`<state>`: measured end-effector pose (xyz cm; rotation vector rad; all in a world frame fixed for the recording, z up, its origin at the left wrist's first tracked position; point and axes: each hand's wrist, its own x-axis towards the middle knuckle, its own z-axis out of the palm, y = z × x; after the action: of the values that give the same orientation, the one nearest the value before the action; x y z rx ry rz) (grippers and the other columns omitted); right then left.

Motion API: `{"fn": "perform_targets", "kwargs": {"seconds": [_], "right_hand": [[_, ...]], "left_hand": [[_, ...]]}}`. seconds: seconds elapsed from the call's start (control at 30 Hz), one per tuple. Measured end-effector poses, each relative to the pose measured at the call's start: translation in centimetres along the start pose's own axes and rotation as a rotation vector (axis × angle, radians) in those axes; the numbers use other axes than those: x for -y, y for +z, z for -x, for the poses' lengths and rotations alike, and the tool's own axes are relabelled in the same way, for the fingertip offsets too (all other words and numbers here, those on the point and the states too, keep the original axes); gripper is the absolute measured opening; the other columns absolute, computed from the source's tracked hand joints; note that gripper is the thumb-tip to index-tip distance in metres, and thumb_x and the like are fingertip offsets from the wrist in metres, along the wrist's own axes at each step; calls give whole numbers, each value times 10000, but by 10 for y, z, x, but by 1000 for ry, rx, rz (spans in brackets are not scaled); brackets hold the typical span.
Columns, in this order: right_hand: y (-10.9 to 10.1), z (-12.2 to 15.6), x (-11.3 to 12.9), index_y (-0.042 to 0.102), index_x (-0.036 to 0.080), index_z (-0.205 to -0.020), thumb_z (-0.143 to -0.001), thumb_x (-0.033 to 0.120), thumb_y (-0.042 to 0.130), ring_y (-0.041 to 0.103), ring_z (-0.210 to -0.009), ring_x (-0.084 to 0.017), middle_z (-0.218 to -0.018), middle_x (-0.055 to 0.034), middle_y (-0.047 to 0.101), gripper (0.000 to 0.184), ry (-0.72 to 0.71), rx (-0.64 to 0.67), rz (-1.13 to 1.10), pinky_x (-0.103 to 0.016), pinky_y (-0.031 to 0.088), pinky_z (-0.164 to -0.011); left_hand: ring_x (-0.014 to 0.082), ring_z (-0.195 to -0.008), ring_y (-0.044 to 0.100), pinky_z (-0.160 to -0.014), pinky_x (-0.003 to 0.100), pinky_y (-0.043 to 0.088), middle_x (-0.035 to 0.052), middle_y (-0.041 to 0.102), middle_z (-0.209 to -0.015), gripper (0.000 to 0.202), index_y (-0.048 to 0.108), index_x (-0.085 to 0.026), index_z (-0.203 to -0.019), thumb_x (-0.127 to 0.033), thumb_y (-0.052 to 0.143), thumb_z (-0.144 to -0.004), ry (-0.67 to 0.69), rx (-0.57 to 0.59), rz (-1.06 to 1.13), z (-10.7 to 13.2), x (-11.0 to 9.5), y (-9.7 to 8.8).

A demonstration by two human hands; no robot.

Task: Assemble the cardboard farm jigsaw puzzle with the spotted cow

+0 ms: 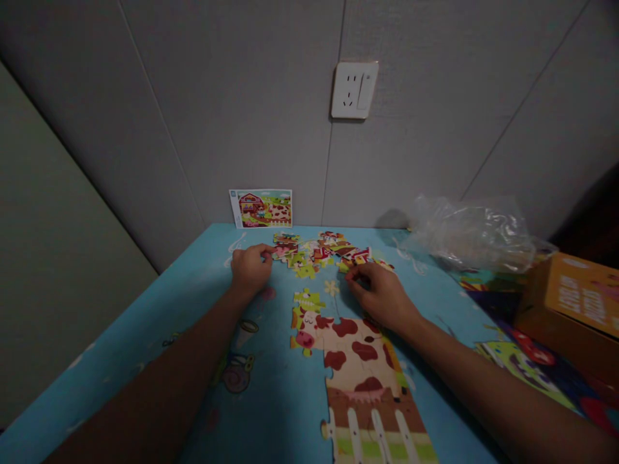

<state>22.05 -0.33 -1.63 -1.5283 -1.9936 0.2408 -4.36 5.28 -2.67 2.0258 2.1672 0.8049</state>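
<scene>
A pile of several loose puzzle pieces (323,252) lies at the far side of the blue table (145,335). My left hand (249,267) rests curled at the pile's left end, fingertips touching a piece there. My right hand (380,293) sits at the pile's right end, fingers pinched around a small piece. Between and in front of my hands lies a partly joined puzzle (355,374) with a spotted cow and a white fence.
A reference picture card (262,208) leans on the wall behind the pile. A crumpled clear plastic bag (471,235) lies at the back right, an orange box (573,303) at the right edge. A wall socket (354,89) is above.
</scene>
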Motion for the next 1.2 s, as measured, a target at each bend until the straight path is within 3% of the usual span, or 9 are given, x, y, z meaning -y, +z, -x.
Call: {"fn": "perform_targets", "kwargs": {"seconds": [0.1,0.2,0.43,0.67,0.77,0.9,1.0,1.1,1.2], "right_hand": [[0,0,-1,675,178,-802,-763,174,547,606,-774,-188,-841,-56,696,135,-3,1,0,-292,419,-706],[0,0,0,676,178,-805,-768,179,547,607,-782,-191,-855,-58,700,134,8,9,0,-294,422,-711],[0,2,3,682,179,-805,-764,163,546,612,-804,-198,-864,-60,712,144,0,18,-22,-299,422,-730],[-3,2,6,672,178,-802,-776,180,541,619,-763,-192,-822,-56,706,134,21,8,-64,-291,420,-697],[-5,4,10,675,170,-823,-803,238,550,608,-698,-183,-775,-56,695,143,51,24,-115,-296,413,-662],[-4,7,18,658,159,-1023,-850,426,560,607,-711,-182,-820,-68,700,333,66,-15,-296,-309,428,-668],[0,7,23,623,144,-1093,-851,438,559,607,-686,-172,-771,-53,689,386,81,15,-495,-303,447,-656],[4,4,16,630,137,-1025,-831,406,574,605,-642,-166,-717,-47,681,336,106,26,-619,-293,456,-619],[2,-5,-3,626,147,-1023,-826,399,571,641,-710,-176,-847,-85,715,324,175,-117,-588,-290,479,-642]], "left_hand": [[287,-1137,549,-1013,440,361,38,647,-1250,434,665,-272,-1188,-251,528,-776,10,-4,-13,3,-4,-1],[349,-1180,485,-984,514,361,20,601,-1330,432,645,-301,-1222,-382,521,-817,34,25,-5,6,-7,0],[272,-1073,588,-996,396,393,25,718,-1080,266,732,-261,-914,-437,604,-761,-6,4,48,3,-3,-1],[220,-903,655,-831,313,483,43,719,-966,391,682,-189,-1025,-379,669,-683,-146,-42,262,3,-11,-5],[198,-863,646,-831,310,490,32,712,-952,362,676,-175,-1020,-353,658,-705,-14,-61,393,12,-21,-7],[219,-1012,592,-965,361,432,40,690,-1038,335,658,-197,-1034,-303,672,-716,502,-125,418,32,-39,-13],[207,-1025,580,-980,357,418,39,678,-1057,364,641,-205,-1065,-259,700,-710,758,2,420,44,-48,-17],[217,-1082,558,-1019,369,391,39,669,-1108,410,629,-215,-1118,-299,712,-726,761,63,389,41,-45,-17],[248,-1220,488,-1073,405,337,74,608,-1270,479,583,-198,-1240,-369,643,-797,497,-26,278,25,-30,-10]]}}
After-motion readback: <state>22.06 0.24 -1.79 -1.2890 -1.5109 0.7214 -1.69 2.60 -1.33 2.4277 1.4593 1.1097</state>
